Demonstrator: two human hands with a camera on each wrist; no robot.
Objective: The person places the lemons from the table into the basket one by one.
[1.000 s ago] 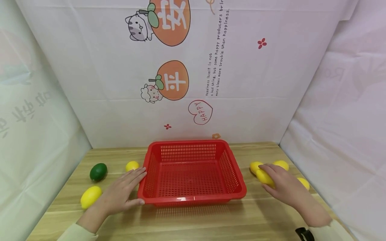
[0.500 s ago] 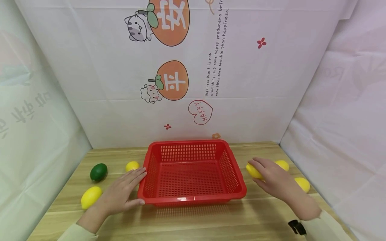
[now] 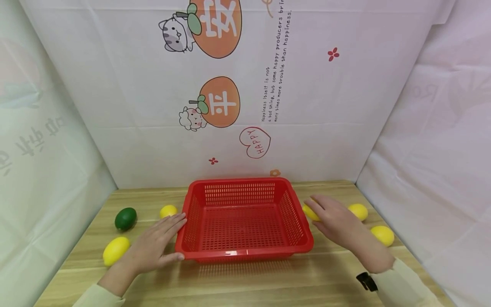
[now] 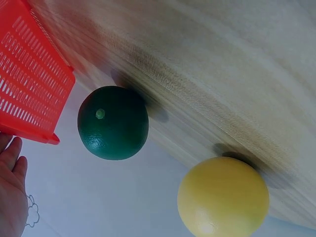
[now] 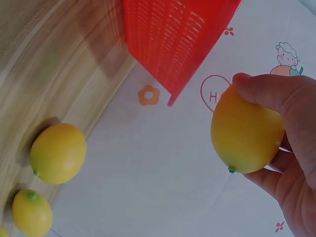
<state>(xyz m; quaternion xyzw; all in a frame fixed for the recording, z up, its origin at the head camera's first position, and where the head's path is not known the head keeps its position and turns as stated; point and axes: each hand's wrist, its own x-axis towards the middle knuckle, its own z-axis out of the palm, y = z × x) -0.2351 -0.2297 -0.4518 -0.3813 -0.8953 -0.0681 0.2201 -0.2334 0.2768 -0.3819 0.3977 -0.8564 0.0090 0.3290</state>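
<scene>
My right hand (image 3: 335,219) grips a yellow lemon (image 3: 310,212) beside the right rim of the red plastic basket (image 3: 245,254). In the right wrist view, thumb and fingers hold this lemon (image 5: 247,131) clear of the table. My left hand (image 3: 155,247) rests straight fingers against the basket's left rim. Near it lie a yellow lemon (image 3: 116,251), a dark green lime-like fruit (image 3: 125,219) and another lemon (image 3: 168,211), partly covered by the hand. The basket holds nothing visible.
Two lemons, one farther back (image 3: 358,212) and one nearer (image 3: 382,236), lie on the wooden table (image 3: 238,290) right of my right hand. White printed cloth (image 3: 307,145) walls the back and both sides. A black band (image 3: 367,282) sits at my right wrist.
My right hand has carried its lemon left, from among the right-hand lemons to the basket's right rim. The left hand and basket have stayed put.
</scene>
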